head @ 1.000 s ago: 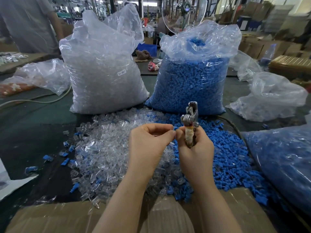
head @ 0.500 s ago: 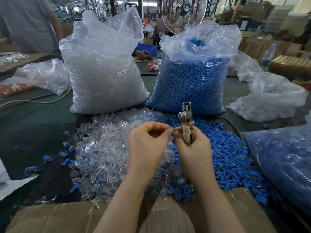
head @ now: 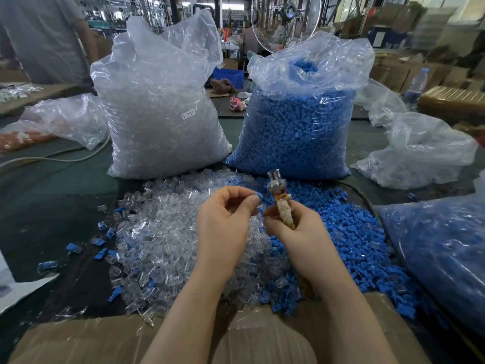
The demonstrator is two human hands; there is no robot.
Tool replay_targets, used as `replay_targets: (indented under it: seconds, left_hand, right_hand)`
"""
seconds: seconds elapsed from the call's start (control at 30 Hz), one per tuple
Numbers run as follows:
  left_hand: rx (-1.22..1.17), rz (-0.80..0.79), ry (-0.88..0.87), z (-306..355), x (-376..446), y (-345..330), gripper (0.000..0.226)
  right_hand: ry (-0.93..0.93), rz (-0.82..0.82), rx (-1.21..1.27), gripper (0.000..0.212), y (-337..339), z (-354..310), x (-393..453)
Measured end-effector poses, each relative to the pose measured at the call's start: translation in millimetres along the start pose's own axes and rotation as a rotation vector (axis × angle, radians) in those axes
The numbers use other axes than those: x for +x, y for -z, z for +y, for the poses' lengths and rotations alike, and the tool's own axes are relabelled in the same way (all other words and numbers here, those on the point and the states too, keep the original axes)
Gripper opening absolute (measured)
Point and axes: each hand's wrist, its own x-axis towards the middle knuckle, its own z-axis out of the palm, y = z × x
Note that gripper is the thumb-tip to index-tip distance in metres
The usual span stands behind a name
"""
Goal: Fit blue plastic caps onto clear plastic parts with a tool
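My left hand (head: 225, 222) is raised over the pile of clear plastic parts (head: 162, 240) and pinches a small blue cap with a clear part (head: 258, 197) at its fingertips. My right hand (head: 296, 229) grips the tool (head: 279, 198), a metal-headed handle wrapped in tape, which points up and away from me. The pinched piece sits just left of the tool's shaft, a little below the metal head. Loose blue caps (head: 349, 232) are heaped on the right of the clear ones.
Behind the piles stand a tall bag of clear parts (head: 162, 114) and a bag of blue caps (head: 299, 127). Another bag of blue pieces (head: 441, 258) lies at the right. A cardboard box flap (head: 78, 340) spans the near edge. A person (head: 44, 38) stands far left.
The tool has shifted left and its head has turned. My left hand has drawn slightly away from my right hand, with the blue cap now showing at its fingertips.
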Motion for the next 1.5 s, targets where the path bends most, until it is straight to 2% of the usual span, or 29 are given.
replay_targets:
  seconds: [0.1, 0.3, 0.37, 0.57, 1.5]
  left_hand:
    - [-0.122, -0.005, 0.048, 1, 4, 4, 0.013]
    - [-0.2, -0.026, 0.059, -1, 9, 9, 0.013]
    - [-0.205, -0.033, 0.059, -1, 9, 9, 0.013]
    - [-0.205, -0.05, 0.061, 0, 10, 12, 0.012]
    - [-0.233, -0.076, 0.127, 0, 11, 17, 0.012]
  right_hand:
    - [-0.019, -0.147, -0.053, 0.007, 4, 2, -1]
    - [-0.028, -0.239, -0.024, 0.012, 2, 1, -3]
    - [-0.018, -0.242, -0.033, 0.016, 2, 1, -4]
    - [0.034, -0.237, -0.084, 0.005, 0, 4, -4]
    - [-0.006, -0.216, -0.16, 0.012, -9, 2, -4]
